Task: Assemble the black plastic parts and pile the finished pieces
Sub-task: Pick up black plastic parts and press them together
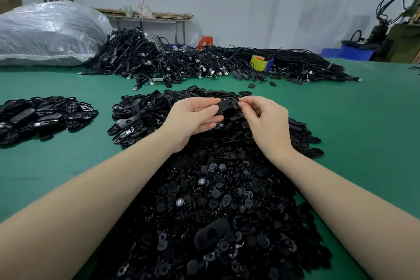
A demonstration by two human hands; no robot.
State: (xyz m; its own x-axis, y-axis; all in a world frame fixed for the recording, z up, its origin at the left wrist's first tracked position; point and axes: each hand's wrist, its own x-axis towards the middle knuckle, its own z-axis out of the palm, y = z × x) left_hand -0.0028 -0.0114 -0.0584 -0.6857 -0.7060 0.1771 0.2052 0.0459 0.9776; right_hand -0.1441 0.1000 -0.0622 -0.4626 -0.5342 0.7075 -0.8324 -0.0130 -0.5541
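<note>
Left pile (pixel 43 116): oval black pieces heaped on the green surface (pixel 363 120), cut off at the frame edge.
Left hand (pixel 195 118): palm up, grip clamped on a flat black part (pixel 223 105).
Right hand (pixel 266 118): fingertips pinched at that part's edge; whatever they pinch is too small to tell.
Central heap (pixel 216 200): small round pieces, partly hidden under both forearms.

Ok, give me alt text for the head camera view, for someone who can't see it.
Two bare hands meet above a heap of small black plastic parts on a green table: the left hand holds a flat black oval plastic piece, while the right hand pinches at its end. A smaller pile of black oval pieces lies left, tangled black cables behind.
</note>
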